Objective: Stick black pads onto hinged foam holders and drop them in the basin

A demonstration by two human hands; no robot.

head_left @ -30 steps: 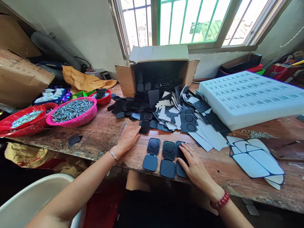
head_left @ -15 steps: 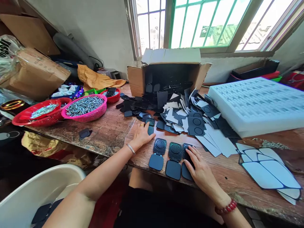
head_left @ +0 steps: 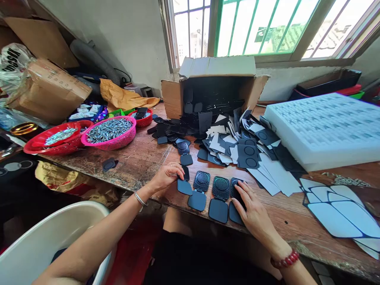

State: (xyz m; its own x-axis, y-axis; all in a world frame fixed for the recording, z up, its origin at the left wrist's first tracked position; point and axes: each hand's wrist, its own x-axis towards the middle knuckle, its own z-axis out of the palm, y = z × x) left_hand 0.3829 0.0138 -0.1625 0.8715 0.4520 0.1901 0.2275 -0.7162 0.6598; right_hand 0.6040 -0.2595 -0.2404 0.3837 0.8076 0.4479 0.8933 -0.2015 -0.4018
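My left hand point(head_left: 170, 175) pinches a black hinged square case point(head_left: 184, 187), opened out, near the table's front edge. Beside it lie two more opened cases, the left one point(head_left: 201, 181) and the middle one point(head_left: 221, 187), each with a ribbed round pattern on its upper half and a smooth lower flap. A third case point(head_left: 234, 213) lies under my right hand point(head_left: 251, 204), whose spread fingers rest flat on it and partly hide it. Farther back is another opened case point(head_left: 186, 159), touched by neither hand.
An open cardboard box point(head_left: 218, 67) spills black pieces and a heap of dark and white cards point(head_left: 218, 142). A white foam block point(head_left: 326, 126) stands right, white panels point(head_left: 335, 209) before it. Left are a pink basket point(head_left: 124, 139) of metal parts and a white tub point(head_left: 92, 209).
My left hand has come from the back pieces toward the front edge, bringing an opened case in its fingers. My right hand stays on the rightmost case. The camera view has shifted slightly.
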